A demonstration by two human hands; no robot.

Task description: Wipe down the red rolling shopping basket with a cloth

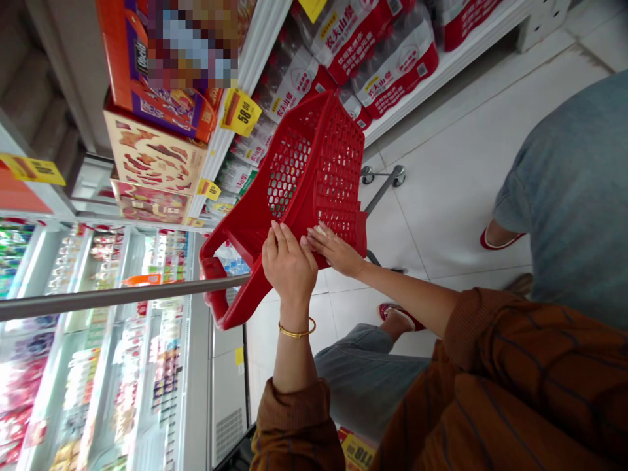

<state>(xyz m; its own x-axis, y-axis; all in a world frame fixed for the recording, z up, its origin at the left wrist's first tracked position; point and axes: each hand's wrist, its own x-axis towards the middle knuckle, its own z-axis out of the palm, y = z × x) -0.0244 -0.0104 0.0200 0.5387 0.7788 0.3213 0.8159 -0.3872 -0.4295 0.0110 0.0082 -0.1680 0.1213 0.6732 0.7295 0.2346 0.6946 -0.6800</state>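
Note:
My left hand (289, 261), with a gold bracelet (297, 329) at its wrist, is held over the near side of a red rolling shopping basket (338, 163). Its fingers are pressed together and bent, and what they hold, if anything, is hidden. Beside it, my right hand (338, 250) has its fingers close together, reaching to the left thumb. A small pale bit (321, 230) shows at its fingers, too small to name. A grey metal pole (122, 297) runs left from the basket's handle end. The basket tilts, its wheels (398, 174) on the floor.
Packs of bottled water (392, 59) fill the low shelf (446, 69) beyond the basket. Gift boxes (152, 154) stand above yellow price tags (240, 112). A lit cooler (122, 360) with packaged goods is at left. My legs (564, 163) stand on white floor tiles (456, 157).

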